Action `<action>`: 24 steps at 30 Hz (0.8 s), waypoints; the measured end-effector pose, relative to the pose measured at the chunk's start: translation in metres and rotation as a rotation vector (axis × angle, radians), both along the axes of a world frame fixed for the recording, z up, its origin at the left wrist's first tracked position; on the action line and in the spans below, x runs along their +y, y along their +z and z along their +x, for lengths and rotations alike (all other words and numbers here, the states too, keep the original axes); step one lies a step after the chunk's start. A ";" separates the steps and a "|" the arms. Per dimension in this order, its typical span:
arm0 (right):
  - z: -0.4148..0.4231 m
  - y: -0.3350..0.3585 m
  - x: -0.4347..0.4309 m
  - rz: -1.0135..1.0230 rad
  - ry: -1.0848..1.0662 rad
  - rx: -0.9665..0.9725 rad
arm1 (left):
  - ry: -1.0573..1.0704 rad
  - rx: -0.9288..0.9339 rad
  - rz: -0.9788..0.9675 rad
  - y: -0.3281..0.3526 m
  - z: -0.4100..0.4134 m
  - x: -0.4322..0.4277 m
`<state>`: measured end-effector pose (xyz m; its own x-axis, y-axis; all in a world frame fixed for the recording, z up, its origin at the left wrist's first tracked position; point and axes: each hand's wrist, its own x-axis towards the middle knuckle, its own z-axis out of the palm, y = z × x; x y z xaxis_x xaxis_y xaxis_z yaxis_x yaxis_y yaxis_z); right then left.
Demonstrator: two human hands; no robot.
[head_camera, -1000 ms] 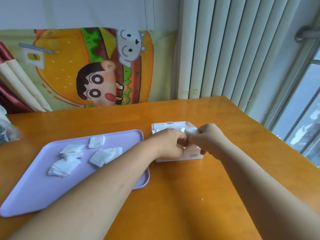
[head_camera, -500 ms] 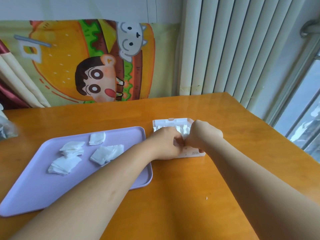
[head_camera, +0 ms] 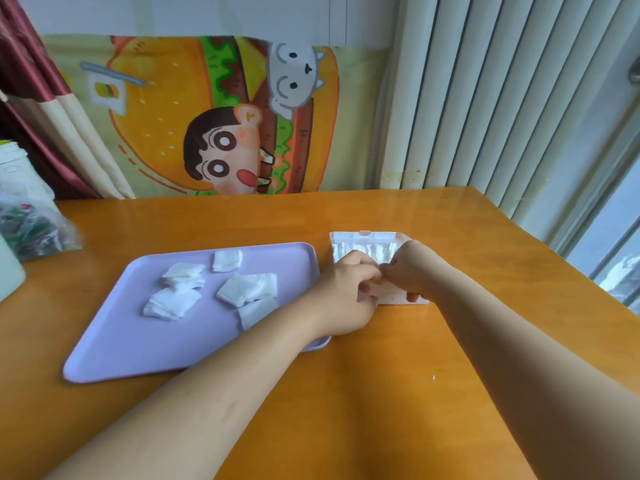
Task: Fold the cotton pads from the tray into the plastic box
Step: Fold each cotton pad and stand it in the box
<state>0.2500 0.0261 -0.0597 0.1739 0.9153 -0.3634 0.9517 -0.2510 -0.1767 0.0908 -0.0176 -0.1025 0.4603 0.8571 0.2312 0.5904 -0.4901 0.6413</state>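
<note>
Here, cotton pads litter the tray; others line the plastic box.

An orange wooden table with a glossy top fills the lower half of the room. Behind its far edge hangs a cartoon cloth showing a big burger, a dark-haired boy and a grey cat. Past the table's far left corner falls a red and cream curtain. Past its far right corner stand pale vertical blinds, and a window runs along its right side. On the table's left edge lies a crumpled clear plastic bag with dark, greenish contents too blurred to name. A white container stands just in front of the bag, cut off by the frame. A tiny white speck sits on the tabletop toward its near right.
</note>
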 end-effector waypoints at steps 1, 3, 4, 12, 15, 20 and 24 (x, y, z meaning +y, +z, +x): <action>0.001 0.001 -0.002 0.083 -0.023 -0.014 | 0.004 -0.004 0.006 -0.002 -0.005 -0.008; -0.006 0.008 -0.017 0.320 -0.040 -0.051 | 0.046 -0.028 0.031 -0.009 -0.024 -0.025; -0.014 0.011 -0.025 0.459 0.004 -0.041 | 0.088 -0.038 0.055 -0.013 -0.037 -0.031; -0.094 -0.014 -0.073 0.561 0.349 0.648 | 0.599 0.192 -0.008 -0.033 -0.138 -0.049; -0.105 -0.048 -0.076 0.441 0.356 0.658 | 0.605 0.103 -0.062 -0.040 -0.147 -0.049; -0.115 -0.078 -0.068 0.445 0.224 0.826 | 0.552 -0.003 -0.313 -0.038 -0.155 -0.041; -0.112 -0.081 -0.058 0.383 0.238 0.846 | 0.531 -0.103 -0.370 -0.039 -0.155 -0.039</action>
<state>0.1379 -0.0319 -0.1406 -0.2150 0.9754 0.0481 0.4900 0.1503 -0.8587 -0.0642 -0.0568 -0.1415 -0.0563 0.9932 -0.1023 0.6182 0.1151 0.7776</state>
